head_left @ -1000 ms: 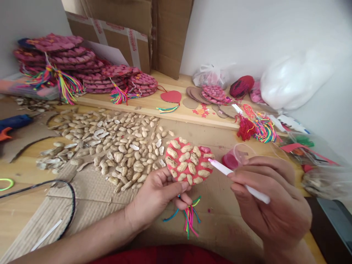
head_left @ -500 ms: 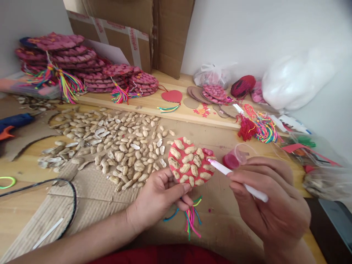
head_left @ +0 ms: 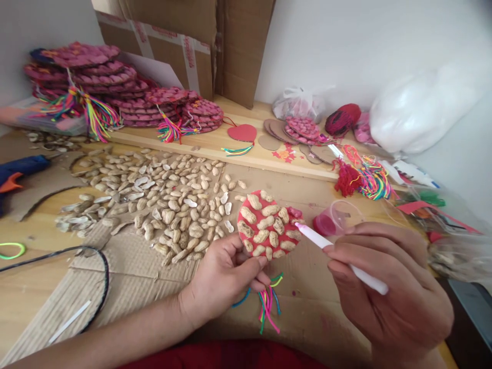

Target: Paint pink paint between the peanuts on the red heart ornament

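My left hand (head_left: 226, 277) is closed on the lower left edge of a red heart-shaped card (head_left: 251, 229) with several peanuts stuck over its face. One peanut (head_left: 294, 212) at its upper right is coloured pink; the others are plain. Colourful cords (head_left: 269, 307) hang below the card. My right hand (head_left: 388, 282) grips a white paintbrush (head_left: 342, 256) like a pen. The brush's pink tip meets a peanut at the card's right edge, just below the pink one. Behind the brush stands a small clear cup (head_left: 328, 220) of pink paint.
Loose peanuts (head_left: 184, 205) and shells are spread at centre left over cardboard. Stacks of pink peanut-covered pieces (head_left: 96, 77) with tassels stand at the back left. A red heart (head_left: 242, 132), yarn ball (head_left: 342, 120), tassels (head_left: 365, 177) and white bag (head_left: 415, 113) lie farther right.
My right hand and the brush have shifted slightly right, the tip staying by the card's right edge. The left hand still holds the card, which is turned a little.
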The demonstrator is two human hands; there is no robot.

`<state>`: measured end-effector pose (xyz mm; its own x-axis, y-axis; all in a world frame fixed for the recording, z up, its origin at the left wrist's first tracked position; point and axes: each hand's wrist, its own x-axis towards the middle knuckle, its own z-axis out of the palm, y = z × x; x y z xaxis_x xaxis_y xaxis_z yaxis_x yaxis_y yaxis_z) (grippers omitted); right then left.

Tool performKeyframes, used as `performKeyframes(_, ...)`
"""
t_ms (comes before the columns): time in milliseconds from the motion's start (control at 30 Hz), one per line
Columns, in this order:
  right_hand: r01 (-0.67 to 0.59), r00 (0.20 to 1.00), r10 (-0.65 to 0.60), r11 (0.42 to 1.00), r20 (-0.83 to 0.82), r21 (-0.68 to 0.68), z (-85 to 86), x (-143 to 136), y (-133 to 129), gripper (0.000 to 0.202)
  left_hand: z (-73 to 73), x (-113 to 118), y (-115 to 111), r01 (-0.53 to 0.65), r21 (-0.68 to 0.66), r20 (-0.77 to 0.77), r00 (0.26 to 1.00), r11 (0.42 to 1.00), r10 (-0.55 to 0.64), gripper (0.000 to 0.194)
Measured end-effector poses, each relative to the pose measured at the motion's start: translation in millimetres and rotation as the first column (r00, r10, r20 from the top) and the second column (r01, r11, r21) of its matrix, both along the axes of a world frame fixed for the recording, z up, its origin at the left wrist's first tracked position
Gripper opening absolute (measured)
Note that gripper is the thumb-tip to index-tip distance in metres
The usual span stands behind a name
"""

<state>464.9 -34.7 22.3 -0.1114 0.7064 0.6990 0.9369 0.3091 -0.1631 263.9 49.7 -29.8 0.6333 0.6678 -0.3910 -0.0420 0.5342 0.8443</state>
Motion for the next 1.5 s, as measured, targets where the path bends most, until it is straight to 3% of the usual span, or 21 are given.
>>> performKeyframes(400,-0.038,0.999,0.039,0.999,0.032,-0.031,-1.7,1.0,0.1,0.009,-1.7,0.2,-2.8,-0.021,0.041,-0.029,0.999,0.999,0.022,0.021)
performKeyframes(600,0.014,1.0,-0.014,1.0,0.021,0.001,-0.5,1.1,-1.6,0.008,-2.7,0.2,-2.1,-0.01,0.067,-0.032,0.999,0.998,0.012,0.021)
performKeyframes(1500,0.024,0.999,-0.023,1.0,-0.038,0.015,0.9,1.6,-1.2,0.01,-2.5,0.5,-2.5,-0.004,0.073,-0.044,0.999,0.997,0.008,0.022)
